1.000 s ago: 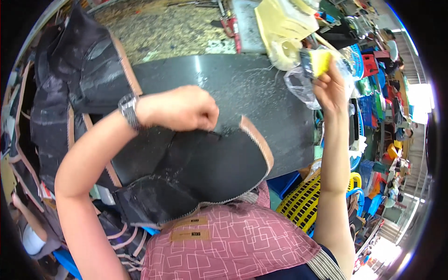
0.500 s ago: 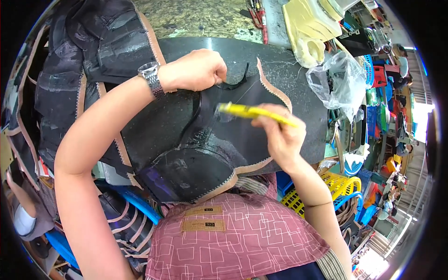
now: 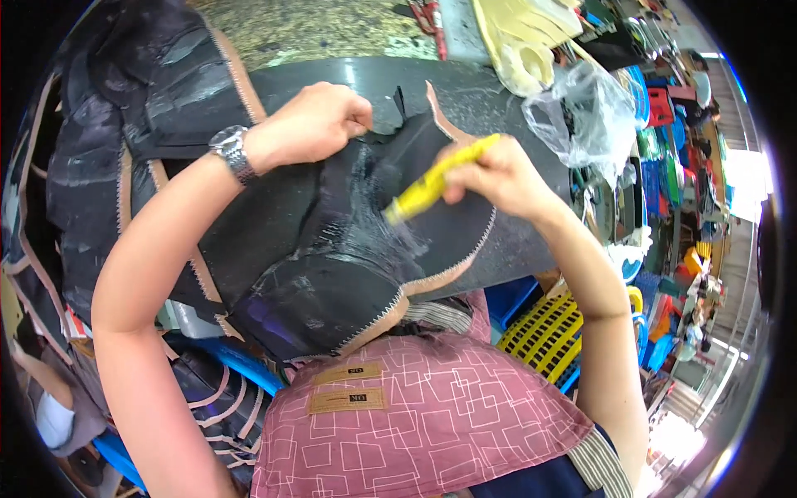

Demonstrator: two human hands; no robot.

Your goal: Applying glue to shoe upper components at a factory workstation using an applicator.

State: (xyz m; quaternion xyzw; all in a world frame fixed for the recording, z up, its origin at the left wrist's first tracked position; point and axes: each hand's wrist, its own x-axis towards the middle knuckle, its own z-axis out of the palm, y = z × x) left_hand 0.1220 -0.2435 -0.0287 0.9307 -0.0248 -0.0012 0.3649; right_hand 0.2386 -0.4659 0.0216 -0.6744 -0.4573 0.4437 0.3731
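Observation:
A black leather-like piece (image 3: 452, 241) with a tan zigzag-cut edge lies on a dark board (image 3: 531, 241). My left hand (image 3: 320, 120) is closed, its fingertips pinching the piece's far edge next to a narrow upturned strip. In my right hand (image 3: 498, 178) is a brush (image 3: 436, 178) with a yellow handle, tilted down to the left. Its tip, blurred by motion, is at the middle of the piece. A whitish wet-looking film spreads over the leather there and along the curved seam.
Several similar black pieces (image 3: 178, 91) are heaped at the left. Red-handled tools (image 3: 435, 25), a pale yellow container (image 3: 523, 50) and a clear plastic bag (image 3: 581, 116) lie beyond the board. A yellow basket (image 3: 544, 332) stands below its right edge. Another person's arm (image 3: 41, 369) shows at far left.
The brush has moved down toward me and its handle now slants more steeply. My right hand has shifted up. The whitish film covers more of the middle of the piece.

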